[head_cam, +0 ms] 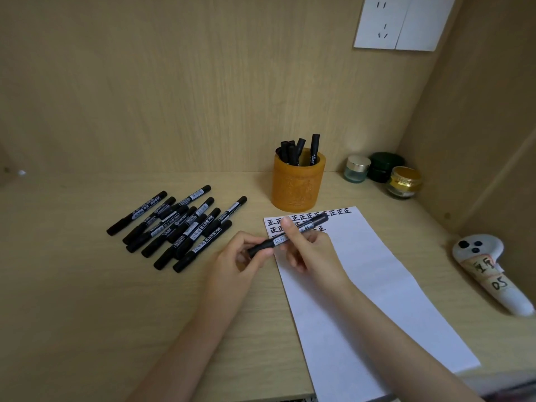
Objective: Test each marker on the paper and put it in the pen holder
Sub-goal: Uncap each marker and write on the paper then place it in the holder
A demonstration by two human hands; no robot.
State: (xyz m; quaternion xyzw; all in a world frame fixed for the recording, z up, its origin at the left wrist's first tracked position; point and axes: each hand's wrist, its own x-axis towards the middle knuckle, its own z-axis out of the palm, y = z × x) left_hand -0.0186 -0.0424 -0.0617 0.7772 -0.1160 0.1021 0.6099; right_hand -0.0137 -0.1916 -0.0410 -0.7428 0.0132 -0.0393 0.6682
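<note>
Grip: both bare hands close on one slim black plastic marker with a white printed label (287,235); the left hand (242,256) pinches its lower-left end, the right hand (307,245) wraps the middle of the barrel, thumb on top.
Location: the held marker hangs just above the top-left corner of the white sheet of paper (362,285), over rows of black test characters (307,220), in front of the round amber carved pen holder (297,184).
Long axis: runs lower left to upper right, nearly level with the pale wooden desk (87,285); the upper-right end points toward the pen holder.
Cap: whether it is on or off cannot be told.
Handling: likely light, rigid and smooth; a firm pinch mid-barrel should control it, with the other hand free to work the end.
Waiting stock: a loose heap of matching black markers (179,227) lies to the left on the desk, well apart from the paper.
Finished stock: several black markers (298,152) stand upright in the pen holder.
</note>
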